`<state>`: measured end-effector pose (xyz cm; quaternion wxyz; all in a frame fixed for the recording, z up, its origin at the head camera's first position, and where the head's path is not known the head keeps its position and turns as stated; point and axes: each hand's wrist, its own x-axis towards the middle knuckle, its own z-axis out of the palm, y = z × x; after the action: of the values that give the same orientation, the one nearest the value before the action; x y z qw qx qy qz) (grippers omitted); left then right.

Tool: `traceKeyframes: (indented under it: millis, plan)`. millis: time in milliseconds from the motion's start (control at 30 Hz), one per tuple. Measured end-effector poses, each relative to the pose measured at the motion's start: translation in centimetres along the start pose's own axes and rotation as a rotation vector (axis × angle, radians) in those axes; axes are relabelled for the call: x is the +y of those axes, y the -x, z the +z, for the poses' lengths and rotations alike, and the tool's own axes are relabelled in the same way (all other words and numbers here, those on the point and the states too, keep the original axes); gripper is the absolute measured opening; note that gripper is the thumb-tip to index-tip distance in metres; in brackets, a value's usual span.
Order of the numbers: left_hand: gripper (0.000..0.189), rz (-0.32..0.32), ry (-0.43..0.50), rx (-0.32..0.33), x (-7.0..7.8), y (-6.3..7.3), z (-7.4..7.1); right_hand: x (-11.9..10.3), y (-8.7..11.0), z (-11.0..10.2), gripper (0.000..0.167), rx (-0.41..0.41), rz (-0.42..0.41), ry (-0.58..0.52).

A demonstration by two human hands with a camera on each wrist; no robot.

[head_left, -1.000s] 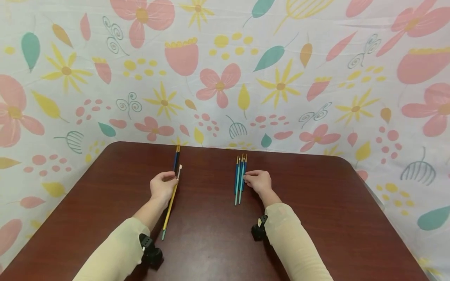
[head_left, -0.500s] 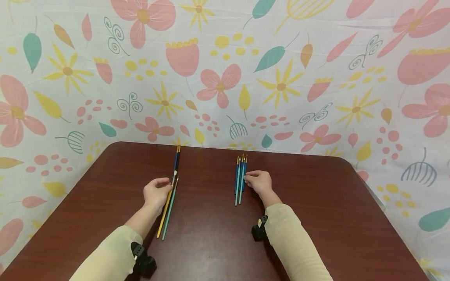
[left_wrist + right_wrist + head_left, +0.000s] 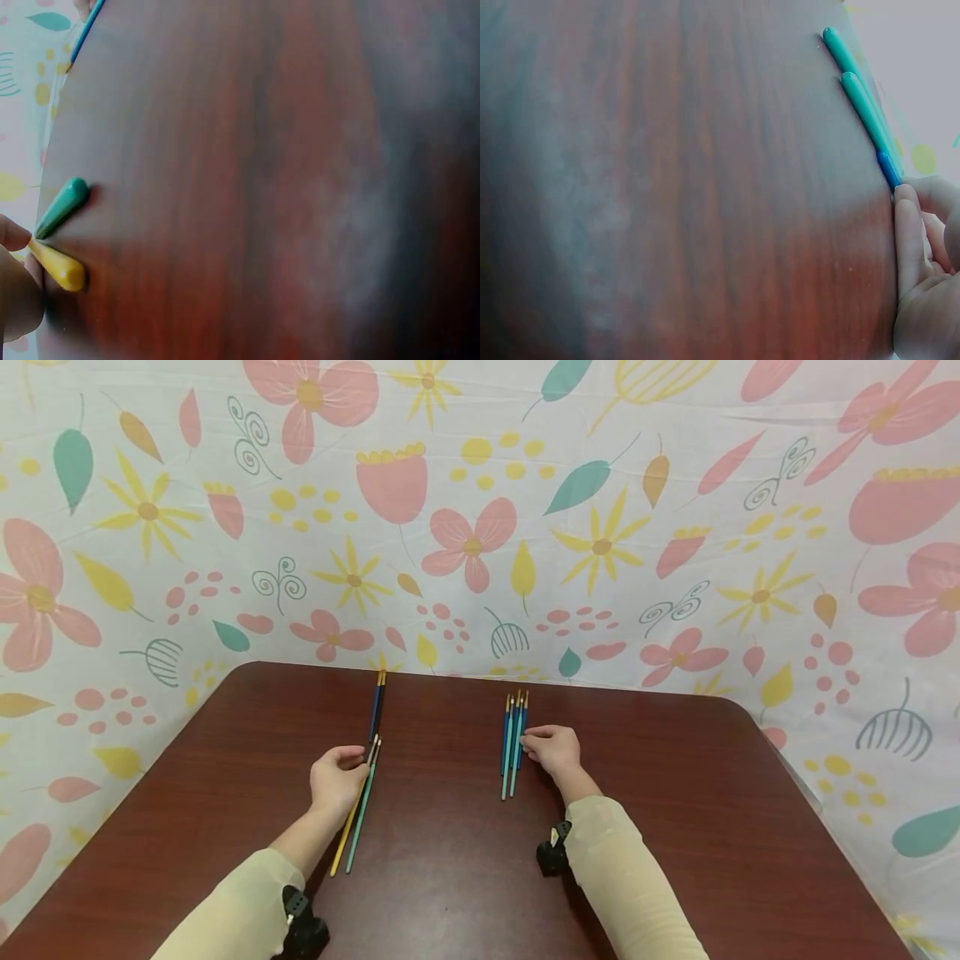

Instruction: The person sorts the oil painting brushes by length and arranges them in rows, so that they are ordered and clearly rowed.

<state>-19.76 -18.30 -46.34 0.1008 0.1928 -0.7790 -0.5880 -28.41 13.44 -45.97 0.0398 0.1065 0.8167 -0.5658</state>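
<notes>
My left hand (image 3: 336,781) pinches a yellow-handled paintbrush (image 3: 343,839) near its bristle end; the brush lies along the table. Just right of it lies a green paintbrush (image 3: 362,817), its tip close to the yellow one's. In the left wrist view, the yellow handle end (image 3: 66,274) and the green one (image 3: 66,204) fan apart. Beyond these, a dark blue and a black paintbrush (image 3: 378,706) point toward the wall. My right hand (image 3: 553,749) holds a blue paintbrush (image 3: 888,170) between thumb and forefinger, at the right side of a bundle of blue and teal paintbrushes (image 3: 507,768).
The brown wooden table (image 3: 442,877) has rounded far corners. A flower-print cloth (image 3: 480,527) hangs right behind its far edge. A small black camera is strapped at each wrist, over cream sleeves (image 3: 626,868).
My left hand has shifted left and a little toward me with the yellow paintbrush, so the green paintbrush now shows beside it. My right hand and its bundle have stayed put.
</notes>
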Motion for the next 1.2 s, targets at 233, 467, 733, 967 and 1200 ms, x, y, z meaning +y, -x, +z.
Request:
traceKeyframes:
  millis: [233,467,733,967,1200]
  plan:
    - [0.03,0.011,-0.035,-0.001,0.1,0.08,0.23,-0.03,-0.01,0.01,0.027,-0.001,0.003,-0.005]
    - [0.034,0.051,-0.118,-0.027,-0.02,0.16,0.36,-0.09,0.07,-0.06,0.027,-0.003,0.014,-0.011]
    - [0.035,0.102,-0.188,-0.064,-0.14,0.28,0.43,-0.13,0.2,-0.11,0.027,-0.005,0.008,-0.016]
    - [0.036,0.113,-0.195,-0.061,0.04,0.31,0.43,-0.11,0.12,-0.13,0.027,-0.002,0.008,-0.007]
    - [0.033,0.088,-0.193,-0.038,0.64,0.41,0.41,0.03,0.05,-0.03,0.027,-0.003,0.002,-0.013]
